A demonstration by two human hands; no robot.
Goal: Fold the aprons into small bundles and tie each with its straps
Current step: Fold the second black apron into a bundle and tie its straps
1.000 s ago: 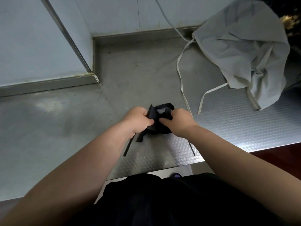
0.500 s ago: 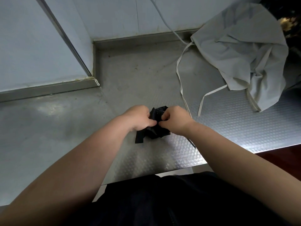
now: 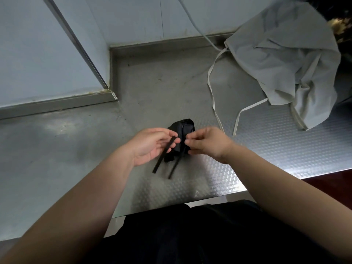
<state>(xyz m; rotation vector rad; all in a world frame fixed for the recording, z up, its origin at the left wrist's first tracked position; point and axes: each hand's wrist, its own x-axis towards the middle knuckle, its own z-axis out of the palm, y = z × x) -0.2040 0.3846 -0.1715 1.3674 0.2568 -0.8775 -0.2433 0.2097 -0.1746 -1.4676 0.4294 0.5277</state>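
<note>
Whereas both hands clenched the black bundle (image 3: 183,126) a moment ago, the left hand (image 3: 150,147) now loosely pinches one strap (image 3: 163,157), the right hand (image 3: 207,143) pinches the other strap (image 3: 174,168); tying looks unfinished

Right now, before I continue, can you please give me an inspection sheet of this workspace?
Surface: steel counter, embossed at the front right.
Job's things: black apron bundle, folded small, its black straps loose; grey apron crumpled, unfolded, far right, its pale straps trailing.
Clutter: nothing seen.
Grippers: left hand holds one black strap; right hand pinches the other beside the bundle.
Cables: pale cord up the wall; strap or cable, cannot tell.
Surroundings: pale wall panels behind; dark clothing at the near edge.
</note>
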